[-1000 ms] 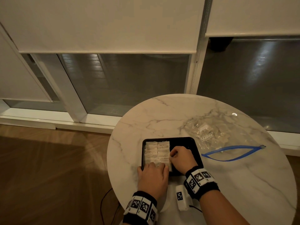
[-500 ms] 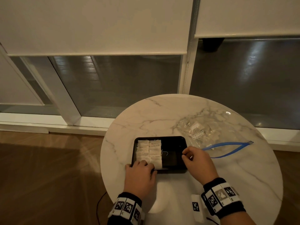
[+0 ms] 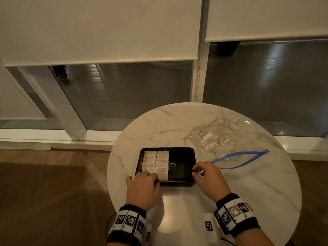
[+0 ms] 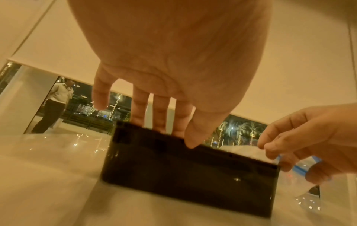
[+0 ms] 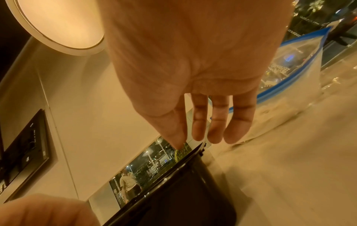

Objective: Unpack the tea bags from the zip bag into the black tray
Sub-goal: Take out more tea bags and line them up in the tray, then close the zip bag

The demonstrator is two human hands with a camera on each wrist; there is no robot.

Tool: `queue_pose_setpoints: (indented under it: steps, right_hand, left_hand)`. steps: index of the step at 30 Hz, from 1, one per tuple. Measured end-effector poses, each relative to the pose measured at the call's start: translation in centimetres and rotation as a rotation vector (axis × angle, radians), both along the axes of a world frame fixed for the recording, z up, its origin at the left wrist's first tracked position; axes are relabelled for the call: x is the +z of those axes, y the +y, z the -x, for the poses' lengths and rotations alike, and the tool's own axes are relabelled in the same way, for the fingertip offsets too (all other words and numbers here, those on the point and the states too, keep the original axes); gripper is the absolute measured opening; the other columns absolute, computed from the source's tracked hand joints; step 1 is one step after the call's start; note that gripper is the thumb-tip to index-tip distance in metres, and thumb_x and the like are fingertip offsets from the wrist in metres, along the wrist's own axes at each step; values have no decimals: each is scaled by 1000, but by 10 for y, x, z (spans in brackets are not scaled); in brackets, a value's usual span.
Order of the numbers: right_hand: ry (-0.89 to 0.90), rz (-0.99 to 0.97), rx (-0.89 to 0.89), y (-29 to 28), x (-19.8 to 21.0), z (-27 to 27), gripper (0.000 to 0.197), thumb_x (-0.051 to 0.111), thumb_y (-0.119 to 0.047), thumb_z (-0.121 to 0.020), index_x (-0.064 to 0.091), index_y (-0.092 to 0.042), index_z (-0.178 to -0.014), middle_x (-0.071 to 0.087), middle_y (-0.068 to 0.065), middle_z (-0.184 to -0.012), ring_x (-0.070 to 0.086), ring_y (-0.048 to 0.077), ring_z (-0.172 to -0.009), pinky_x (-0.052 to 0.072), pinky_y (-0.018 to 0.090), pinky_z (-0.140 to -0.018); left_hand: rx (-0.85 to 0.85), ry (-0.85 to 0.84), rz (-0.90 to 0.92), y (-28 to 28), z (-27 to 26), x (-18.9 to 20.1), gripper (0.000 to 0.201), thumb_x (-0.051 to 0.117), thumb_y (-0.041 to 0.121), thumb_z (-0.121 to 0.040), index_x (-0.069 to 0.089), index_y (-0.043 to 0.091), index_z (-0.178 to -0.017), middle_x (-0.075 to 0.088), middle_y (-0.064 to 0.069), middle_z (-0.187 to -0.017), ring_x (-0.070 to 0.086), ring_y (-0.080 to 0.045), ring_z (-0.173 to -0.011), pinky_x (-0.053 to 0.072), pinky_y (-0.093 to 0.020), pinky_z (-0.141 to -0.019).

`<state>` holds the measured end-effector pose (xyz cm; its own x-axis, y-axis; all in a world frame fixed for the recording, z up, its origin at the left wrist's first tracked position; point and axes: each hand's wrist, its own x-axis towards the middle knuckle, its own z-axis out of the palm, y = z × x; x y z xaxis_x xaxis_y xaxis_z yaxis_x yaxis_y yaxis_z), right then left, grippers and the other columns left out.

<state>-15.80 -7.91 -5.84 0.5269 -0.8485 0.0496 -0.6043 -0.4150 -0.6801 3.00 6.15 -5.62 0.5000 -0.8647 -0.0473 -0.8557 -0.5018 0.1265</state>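
Two rows of tea bags (image 3: 155, 164) fill the left half of the black tray (image 3: 188, 151) near the table's (image 3: 248, 189) front edge. Left hand (image 3: 142, 188) lies on the tray's near-left rim, fingers straight. Right hand (image 3: 209, 177), loosely curled, hovers beside the right rim, holding nothing. Behind it lies the zip bag (image 3: 221, 144).

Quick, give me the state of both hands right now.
Left hand: open, straight fingers resting on the near rim of the black tray, holding nothing.
Right hand: open, fingers relaxed, empty, at the tray's right rim.
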Motion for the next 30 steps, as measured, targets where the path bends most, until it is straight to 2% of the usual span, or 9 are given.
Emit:
queue_pose_setpoints:
  steps: [4,8,10,13,15,17,21,26,30]
  right_hand:
    - [-99,-11,-87,-5,4,8,5,69,-23,-91,67,-28,-90,63,-12,-85,61,5,-78,52,23,-73]
    - [-265,-15,-320,-15,9,19,32,63,-31,-95,62,-19,-65,61,-5,-61,58,8,-61,42,20,-58]
    - [-259,-55,-417,-21,9,28,41,59,-23,-96,54,-14,-56,53,-1,-52,49,11,-52,38,21,-51]
    - [-149,-108,-497,-32,3,42,34,58,-13,-89,52,-10,-55,52,2,-52,48,15,-51,39,27,-49]
    - [-73,-48,-508,-36,0,49,23,58,-13,-85,59,-11,-63,59,4,-62,56,21,-62,43,30,-57]
    - [71,84,-457,-37,-1,54,8,63,-12,-82,69,-14,-77,66,5,-81,61,27,-81,50,35,-71]
    - [302,227,-282,-36,-4,61,28,65,-18,-79,72,-26,-106,67,-4,-111,59,21,-112,45,39,-99]
    - [534,95,-107,-32,0,65,24,51,-29,-89,63,-35,-108,67,-10,-111,58,12,-116,18,46,-118]
    - [609,-35,-39,-31,-5,66,27,46,-29,-92,62,-29,-114,68,-5,-115,61,18,-115,25,46,-114]
  left_hand:
    - [-18,-2,67,-8,8,24,27,42,46,-98,61,37,-114,60,16,-113,54,-11,-111,33,-45,-105]
    - [-143,129,227,-27,31,45,24,45,41,-100,66,30,-106,63,11,-99,58,-9,-91,50,-31,-81]
    - [-216,238,262,-40,48,52,22,46,38,-102,66,28,-104,61,11,-96,57,-7,-87,53,-31,-79]
    - [-341,275,315,-62,77,57,24,45,38,-102,67,27,-101,59,10,-93,56,-9,-86,52,-33,-77]
    - [-409,251,332,-79,95,56,26,45,40,-102,69,27,-104,59,9,-97,56,-10,-91,52,-33,-77]
    - [-461,195,294,-96,110,52,28,47,39,-101,70,30,-115,57,7,-118,55,-15,-107,53,-35,-84]
    - [-492,82,41,-126,130,47,39,43,36,-103,57,34,-139,29,-7,-160,35,-32,-139,40,-49,-107]
    - [-457,-27,-100,-144,135,40,53,32,45,-106,33,23,-154,33,-6,-158,45,-36,-131,40,-52,-103]
    - [-438,-20,43,-141,130,40,47,33,39,-107,39,22,-150,51,-1,-144,56,-29,-120,45,-49,-97]
